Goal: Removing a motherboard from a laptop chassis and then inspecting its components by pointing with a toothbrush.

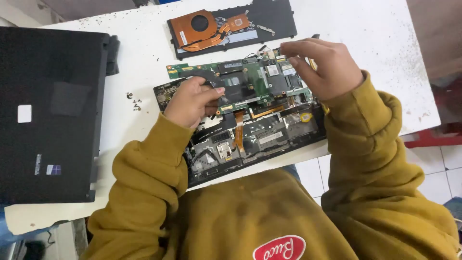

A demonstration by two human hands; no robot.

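Note:
An opened black laptop base (pixel 269 137) lies on the white table (pixel 375 38), its inner parts bared. A green motherboard (pixel 250 79) rests tilted over the base's far half. My left hand (pixel 190 102) grips the board's near left edge, thumb on top. At the board's far right corner, my right hand (pixel 325 65) pinches the edge with its fingertips. Both arms wear mustard-yellow sleeves.
A black panel (pixel 269 17) carrying a copper heatsink with fan (pixel 202 28) lies at the table's far side. A closed black laptop (pixel 48 113) fills the left. A few small screws (pixel 134 101) sit between it and the base. Tiled floor shows at the right.

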